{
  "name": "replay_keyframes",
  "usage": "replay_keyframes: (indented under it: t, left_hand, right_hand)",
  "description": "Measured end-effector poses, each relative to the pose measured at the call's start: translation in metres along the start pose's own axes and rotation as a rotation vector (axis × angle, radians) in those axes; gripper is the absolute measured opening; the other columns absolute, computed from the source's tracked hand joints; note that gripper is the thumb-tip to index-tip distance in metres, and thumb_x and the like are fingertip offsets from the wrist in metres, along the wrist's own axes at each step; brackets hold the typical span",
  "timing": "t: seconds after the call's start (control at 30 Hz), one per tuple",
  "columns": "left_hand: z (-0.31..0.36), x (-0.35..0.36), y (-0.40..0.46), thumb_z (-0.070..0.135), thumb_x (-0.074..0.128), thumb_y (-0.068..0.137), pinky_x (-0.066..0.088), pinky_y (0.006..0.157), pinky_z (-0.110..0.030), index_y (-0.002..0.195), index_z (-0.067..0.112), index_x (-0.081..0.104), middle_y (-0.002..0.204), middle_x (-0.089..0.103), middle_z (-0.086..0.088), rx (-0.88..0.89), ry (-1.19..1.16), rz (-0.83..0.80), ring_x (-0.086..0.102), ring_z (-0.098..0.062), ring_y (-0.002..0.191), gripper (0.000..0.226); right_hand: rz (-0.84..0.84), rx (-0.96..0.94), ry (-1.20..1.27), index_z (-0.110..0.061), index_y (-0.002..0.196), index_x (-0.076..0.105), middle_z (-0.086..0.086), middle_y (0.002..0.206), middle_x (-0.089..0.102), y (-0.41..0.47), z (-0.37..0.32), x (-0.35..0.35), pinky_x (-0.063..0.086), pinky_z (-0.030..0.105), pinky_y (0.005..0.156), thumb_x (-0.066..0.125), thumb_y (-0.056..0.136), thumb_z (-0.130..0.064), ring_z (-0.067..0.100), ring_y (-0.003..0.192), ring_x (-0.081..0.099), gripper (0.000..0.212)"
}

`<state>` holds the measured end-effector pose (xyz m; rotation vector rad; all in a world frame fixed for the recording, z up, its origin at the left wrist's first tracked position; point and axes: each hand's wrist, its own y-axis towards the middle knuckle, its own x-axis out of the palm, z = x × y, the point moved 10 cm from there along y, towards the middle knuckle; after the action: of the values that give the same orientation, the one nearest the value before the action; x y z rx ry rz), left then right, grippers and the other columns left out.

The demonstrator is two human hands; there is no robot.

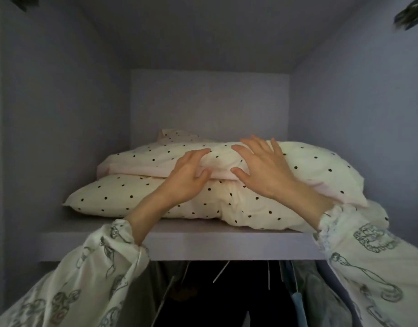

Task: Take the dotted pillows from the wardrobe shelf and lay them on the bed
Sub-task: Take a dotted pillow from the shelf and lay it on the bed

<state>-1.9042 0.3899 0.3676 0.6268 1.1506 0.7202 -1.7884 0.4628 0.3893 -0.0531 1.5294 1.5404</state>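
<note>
While both of your hands rest on the stack, neither has a real hold yet. Your left hand [188, 175] lies with fingers spread and slightly curled on the front edge of the upper dotted pillow [250, 161], its thumb tucked at the seam where that pillow meets the lower dotted pillow [142, 197]. Your right hand [262, 168] is flat on top, fingers fanned wide, thumb pointing down toward the same seam; nothing is pinched. Both pillows sit stacked on the wardrobe shelf [203, 241], the upper one beneath your fingertips and shifted toward your right hand, the lower one running out past your left thumb. A third corner of dotted fabric [172, 134] shows beyond your fingertips, at the back; whether it is another pillow cannot be told.

These look light, soft and loosely filled, so they will sag and fold rather than lift as a slab. The cotton cover should give decent friction but will bunch if you grab cloth alone. You would do better to slide your thumbs into the seam under the upper pillow and clamp filling between thumbs and fingers, hands wider apart. Clothes on hangers [221, 274] hang below your wrists, so draw the pillow out level.
</note>
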Motion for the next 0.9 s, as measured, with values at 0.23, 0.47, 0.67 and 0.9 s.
replay_keyframes:
  t: [0.23,0.47,0.67,0.9]
  left_hand:
    - [-0.041,0.041,0.057,0.064,0.051,0.077,-0.008,0.110,-0.057,0.143,0.041,-0.006,0.157,-0.006,0.003,-0.063,0.342,-0.125,-0.012,-0.020,0.143,0.090]
    - [-0.048,0.040,0.074,0.058,0.056,0.077,0.003,0.109,-0.065,0.144,0.037,0.010,0.153,0.015,-0.001,0.006,0.452,-0.028,0.006,-0.021,0.142,0.084]
    - [-0.043,0.037,0.077,0.052,0.049,0.085,0.008,0.108,-0.063,0.144,0.036,0.012,0.150,0.022,0.000,0.035,0.486,0.008,0.015,-0.019,0.138,0.071]
    - [-0.023,0.016,0.082,0.056,0.065,0.069,0.013,0.108,-0.062,0.143,0.038,0.010,0.142,0.032,0.005,0.093,0.547,0.080,0.026,-0.018,0.132,0.094]
  right_hand:
    - [-0.085,-0.060,-0.204,-0.031,0.145,0.009,-0.001,0.152,0.022,0.033,0.040,0.045,0.005,0.052,0.113,0.042,0.077,-0.071,0.018,0.139,0.019,0.085]
    - [-0.034,-0.038,-0.297,-0.017,0.126,0.038,0.000,0.122,0.052,0.046,0.035,0.049,0.028,0.050,0.098,0.064,0.076,-0.041,0.024,0.114,0.047,0.061]
    - [0.163,-0.098,-0.301,-0.016,0.108,0.051,0.000,0.100,0.060,0.046,0.028,0.033,0.037,0.042,0.082,0.056,0.075,-0.011,0.025,0.092,0.057,0.033]
    - [0.557,-0.046,-0.157,-0.012,0.088,0.063,0.002,0.074,0.063,0.028,0.040,-0.012,0.047,0.041,0.068,0.057,0.056,0.007,0.025,0.067,0.060,0.038]
